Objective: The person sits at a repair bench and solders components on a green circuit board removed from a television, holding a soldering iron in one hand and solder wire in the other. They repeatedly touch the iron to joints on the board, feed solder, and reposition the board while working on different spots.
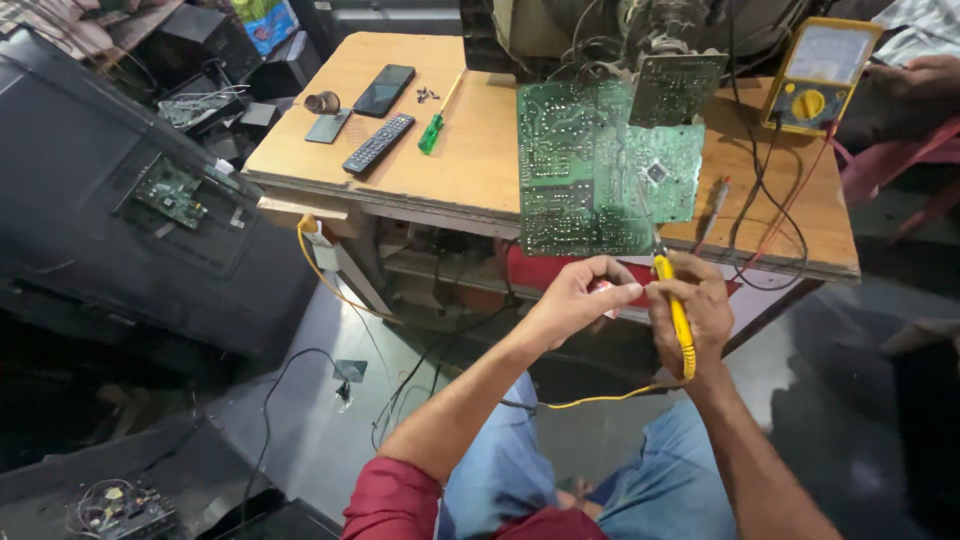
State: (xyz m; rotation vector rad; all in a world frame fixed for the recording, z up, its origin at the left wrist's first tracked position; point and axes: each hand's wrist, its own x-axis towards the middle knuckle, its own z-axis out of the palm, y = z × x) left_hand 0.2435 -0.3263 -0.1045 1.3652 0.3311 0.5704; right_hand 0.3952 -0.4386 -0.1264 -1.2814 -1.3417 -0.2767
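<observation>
The person's right hand (700, 310) is closed in a fist-like grip around a yellow-handled soldering iron (677, 312), whose thin tip points up and touches the lower edge of the large green circuit board (580, 170). The left hand (580, 295) sits just beside the right, fingers curled and pinched together near the iron's upper end; something small and reddish shows between its fingers, but what it is cannot be told. The board leans over the front edge of a wooden table (480, 160), just above both hands, with a smaller green board (675, 88) standing upright behind it.

A yellow cable (590, 400) runs from the iron's base down toward the floor. On the table's left part lie one black remote control (378, 143), one dark phone (384, 90), one green-handled screwdriver (432, 130) and one flat dark plate (328, 126). At the right corner stands one yellow multimeter (815, 75), its red and black leads trailing across the tabletop. Another person's hand (915, 75) rests beside the meter.

To the left, a large dark television back (120, 200) leans with a small green board exposed in it. The floor is grey, crossed by loose wires
</observation>
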